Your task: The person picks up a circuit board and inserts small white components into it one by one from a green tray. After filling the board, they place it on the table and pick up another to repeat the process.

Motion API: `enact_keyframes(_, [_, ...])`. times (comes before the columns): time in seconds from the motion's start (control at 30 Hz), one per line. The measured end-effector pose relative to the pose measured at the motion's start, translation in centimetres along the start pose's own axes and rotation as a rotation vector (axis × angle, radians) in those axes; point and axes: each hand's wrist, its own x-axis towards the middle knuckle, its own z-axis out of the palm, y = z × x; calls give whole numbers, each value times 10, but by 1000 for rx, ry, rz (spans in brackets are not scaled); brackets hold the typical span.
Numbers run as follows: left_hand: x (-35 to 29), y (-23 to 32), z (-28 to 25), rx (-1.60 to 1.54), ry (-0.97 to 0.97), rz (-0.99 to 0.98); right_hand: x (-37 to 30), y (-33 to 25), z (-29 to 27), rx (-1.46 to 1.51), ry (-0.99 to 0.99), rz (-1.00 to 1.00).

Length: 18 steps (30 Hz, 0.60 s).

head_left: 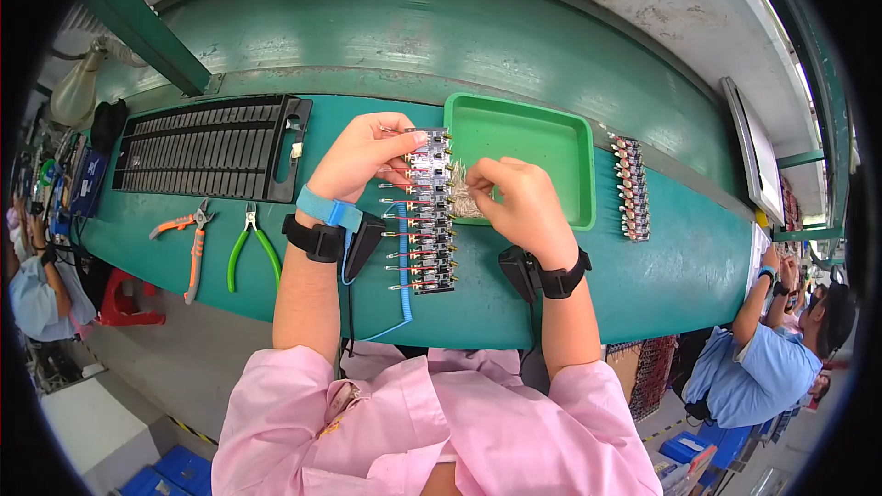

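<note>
A long strip of small circuit boards (430,239) lies in front of me, with red-sleeved leads sticking out on its left side. My left hand (366,154) is closed at the strip's far end, thumb on the top board and fingers curled at its left edge. Just right of the strip, a pile of thin, pale metal leads (462,195) sits at the near left corner of a green tray (586,174). My right hand (520,197) is over that corner, fingers pinched at the pile; whatever is between the fingertips is too small to make out.
At left lie a black slotted rack (207,149), orange-handled cutters (195,253) and green-handled pliers (252,246). Another board strip (630,188) is right of the tray. A blue coiled cord (404,276) runs from my left wrist strap. Co-workers (758,358) sit on both sides.
</note>
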Motion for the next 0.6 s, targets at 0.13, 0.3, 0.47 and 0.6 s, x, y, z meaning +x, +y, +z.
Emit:
enact_keyframes(0.13, [1,-2,-3,-17,-25,6,0,-1,-1,1,23,-35])
enact_keyframes(0.3, [2,-3,-2,-9,-24,4,0,-7,-4,78,43,-80])
enact_keyframes(0.47, [3,-4,-1,-12,-31,-4,0,-11,-3,162,64,-134])
enact_keyframes(0.6, [2,-3,-1,-21,-48,-8,0,-14,-3,226,87,-139])
